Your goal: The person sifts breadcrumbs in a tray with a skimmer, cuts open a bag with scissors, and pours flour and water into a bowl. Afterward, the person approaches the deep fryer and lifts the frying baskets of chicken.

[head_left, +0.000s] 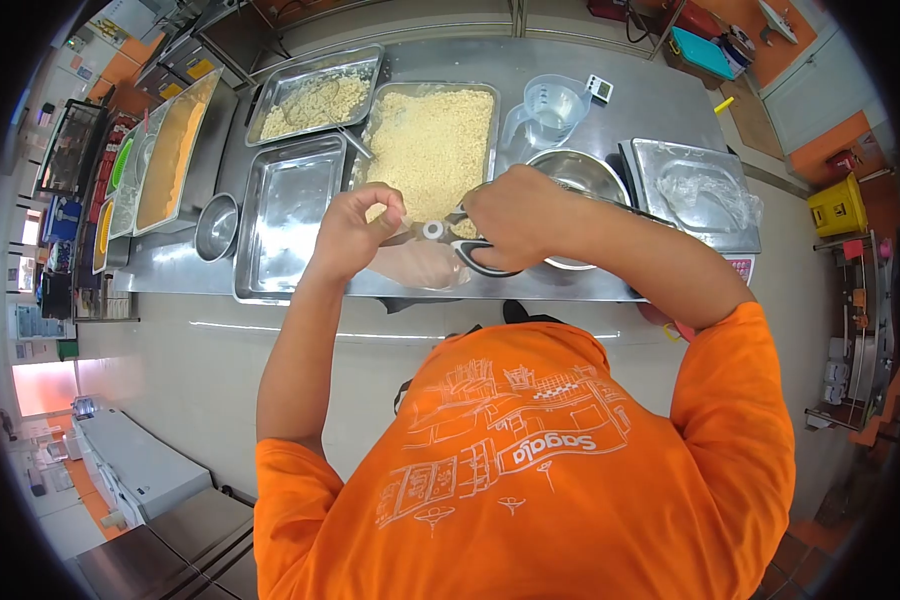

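My right hand (520, 213) is closed around black-handled scissors (487, 262), whose blades point left toward my other hand. A pale round piece (433, 230) shows between the hands, near the scissors' pivot. My left hand (358, 232) pinches with thumb and forefinger at the upper edge of a clear plastic bag (420, 262), which hangs at the table's front edge. Exactly where the blades meet the plastic is hard to make out. Just beyond both hands lies a tray of pale yellow crumbs (435, 140).
An empty metal tray (292, 215) and a small steel bowl (217, 228) are on the left. A crumb-filled tray (315, 105) stands behind. Right of centre are a measuring jug (550, 110), a timer (599, 88), a steel bowl (582, 178) and a scale (695, 185) with plastic film.
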A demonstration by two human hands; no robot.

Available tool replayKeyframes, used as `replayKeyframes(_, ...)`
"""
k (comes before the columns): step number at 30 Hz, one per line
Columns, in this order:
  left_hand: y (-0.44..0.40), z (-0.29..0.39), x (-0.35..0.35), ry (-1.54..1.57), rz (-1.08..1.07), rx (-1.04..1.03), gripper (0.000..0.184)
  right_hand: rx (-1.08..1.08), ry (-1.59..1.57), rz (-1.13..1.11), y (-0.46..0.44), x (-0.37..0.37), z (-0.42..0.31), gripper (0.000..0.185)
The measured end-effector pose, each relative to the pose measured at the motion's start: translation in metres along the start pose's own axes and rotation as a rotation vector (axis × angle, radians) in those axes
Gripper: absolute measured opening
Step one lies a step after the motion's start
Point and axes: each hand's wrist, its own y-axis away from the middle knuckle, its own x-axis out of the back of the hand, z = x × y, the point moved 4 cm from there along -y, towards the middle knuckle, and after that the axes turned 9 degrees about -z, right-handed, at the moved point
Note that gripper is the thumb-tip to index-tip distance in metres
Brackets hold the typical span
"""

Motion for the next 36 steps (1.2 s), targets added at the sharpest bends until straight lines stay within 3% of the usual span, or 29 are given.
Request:
replayKeyframes(6,0.002,-0.003,0.001,0.102,0.013,0.028,0.01,0.011,-0.017,-0.075,0.003,-0.003,0.004,0.037)
replayKeyframes(12,0.001,-0.008,0.004,0.099,0.013,0.019,0.012,-0.003,-0.019,0.025,0.002,-0.002,0.005,0.032)
replayKeyframes(14,0.0,-0.007,0.006,0.123,0.032,0.039,0.013,0.0,-0.019,-0.057,0.007,-0.002,0.009,0.035)
replayKeyframes(18,-0.004,0.001,0.0,-0.092,-0.032,-0.037,0.007,-0.012,-0.003,-0.107,0.007,0.004,0.0,0.035)
replayKeyframes(20,-0.004,0.003,0.001,-0.213,-0.041,-0.073,0.003,0.004,0.002,-0.022,0.001,-0.002,0.003,0.033)
replayKeyframes(22,0.001,-0.007,0.011,0.159,-0.005,0.0,0.006,-0.001,0.014,-0.073,0.003,-0.007,0.009,0.035)
replayKeyframes(23,0.0,-0.003,0.019,0.159,-0.005,0.0,0.006,-0.009,0.025,-0.126,0.004,-0.01,0.011,0.039)
replayKeyframes(25,-0.005,0.023,0.04,0.326,0.138,-0.224,0.007,-0.015,0.014,-0.125,0.005,-0.007,0.005,0.04)
replayKeyframes(26,-0.007,0.038,0.043,0.326,0.142,-0.227,0.007,-0.018,0.011,-0.12,0.005,-0.004,0.003,0.04)
replayKeyframes(29,-0.013,0.063,0.06,-0.106,0.282,-0.164,0.015,-0.022,0.03,-0.092,0.003,-0.003,0.004,0.042)
replayKeyframes(30,-0.011,0.062,0.062,-0.111,0.283,-0.163,0.015,-0.019,0.028,-0.088,0.007,-0.002,0.006,0.042)
replayKeyframes(32,-0.009,0.057,0.065,-0.528,0.303,0.124,0.024,-0.086,-0.122,-0.085,0.022,0.0,0.019,0.045)
replayKeyframes(36,0.002,0.009,0.076,-0.74,0.34,0.268,0.028,-0.153,-0.38,0.0,0.06,-0.019,0.058,0.043)
